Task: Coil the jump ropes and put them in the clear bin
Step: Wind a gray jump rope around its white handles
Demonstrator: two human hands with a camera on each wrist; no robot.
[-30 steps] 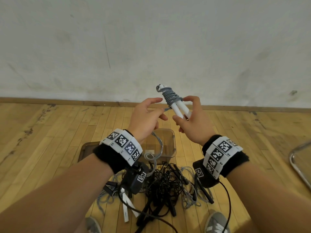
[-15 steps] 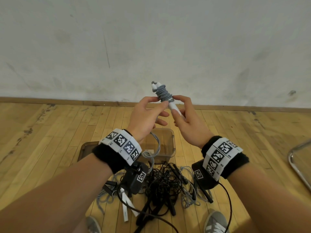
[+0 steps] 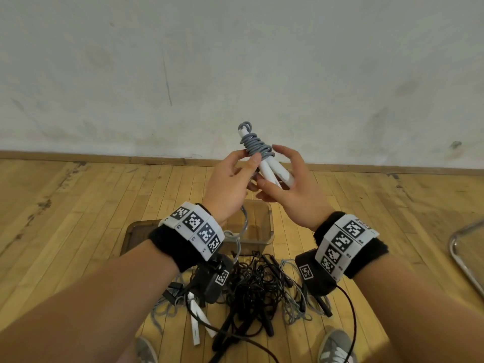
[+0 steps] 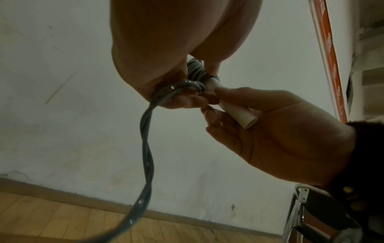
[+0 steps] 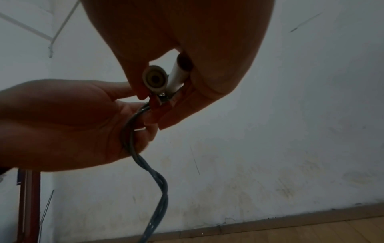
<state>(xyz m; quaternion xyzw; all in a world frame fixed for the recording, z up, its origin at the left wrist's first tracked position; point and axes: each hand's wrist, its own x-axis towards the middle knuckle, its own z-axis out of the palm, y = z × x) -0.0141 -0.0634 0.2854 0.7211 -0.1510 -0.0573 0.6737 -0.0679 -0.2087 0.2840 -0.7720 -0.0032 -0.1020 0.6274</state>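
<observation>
Head view bright and even; wrist views dim, backlit, soft.

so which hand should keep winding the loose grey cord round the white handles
Left. The left hand already pinches the loose grey cord where it meets the wraps, so it can carry the next turn. The right hand has its grip on both white handles, steadying them.

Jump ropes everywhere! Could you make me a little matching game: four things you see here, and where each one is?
Things:
1. grey rope
2. white handles
3. black ropes
4. clear bin

Places:
A. tangled on the floor
B. held in the right hand
C. on the floor beyond the tangle
D. wound round the handles, guided by the left hand

Pairs: 1-D, 2-B, 3-A, 4-C
</observation>
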